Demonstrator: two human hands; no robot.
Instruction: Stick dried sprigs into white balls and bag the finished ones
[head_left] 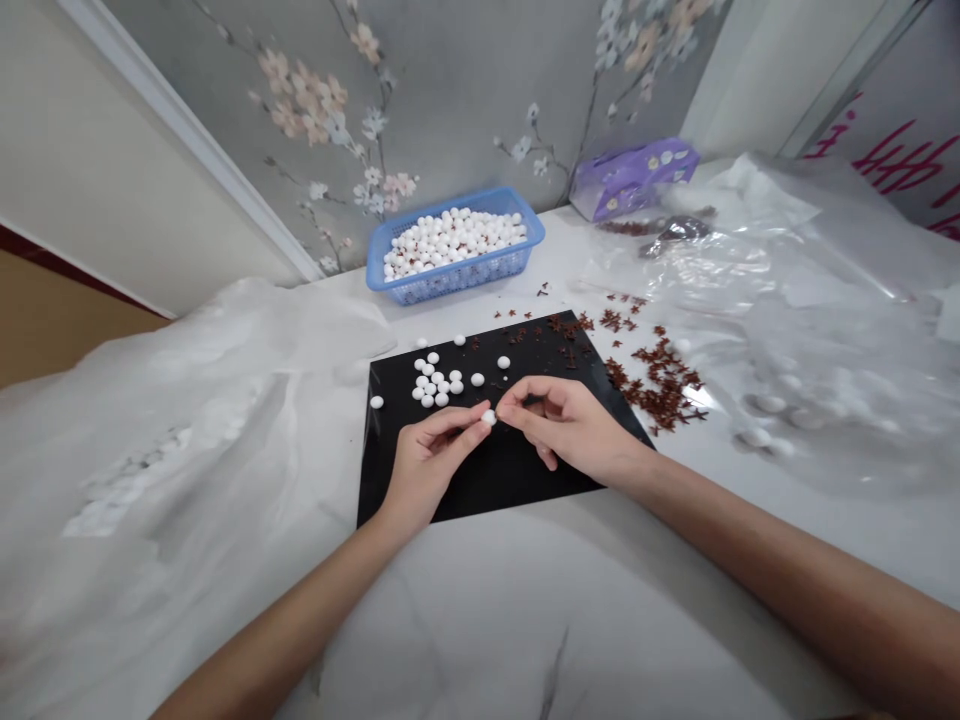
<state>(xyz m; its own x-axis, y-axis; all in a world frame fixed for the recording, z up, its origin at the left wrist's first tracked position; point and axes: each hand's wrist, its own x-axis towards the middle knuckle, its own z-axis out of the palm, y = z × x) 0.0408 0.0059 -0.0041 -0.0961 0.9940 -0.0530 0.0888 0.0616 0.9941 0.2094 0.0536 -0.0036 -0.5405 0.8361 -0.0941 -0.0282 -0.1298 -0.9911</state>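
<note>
At the left, crumpled plastic sheeting [225, 500] is spread over the white surface [480, 600]. In the left hand [421, 460], a white ball [488, 418] is pinched between closed fingers [466, 440] above a black mat [480, 485]. Beyond it, loose white balls [437, 379] are scattered, and a blue basket [457, 277] is filled with others. The right hand's [576, 425] fingers [525, 420] are bunched beside the ball; whether anything is gripped cannot be told. Farther right, brown star-shaped pieces [664, 385] are strewn.

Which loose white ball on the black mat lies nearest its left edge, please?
The lone white ball left of the cluster; the others lie farther right.
</note>
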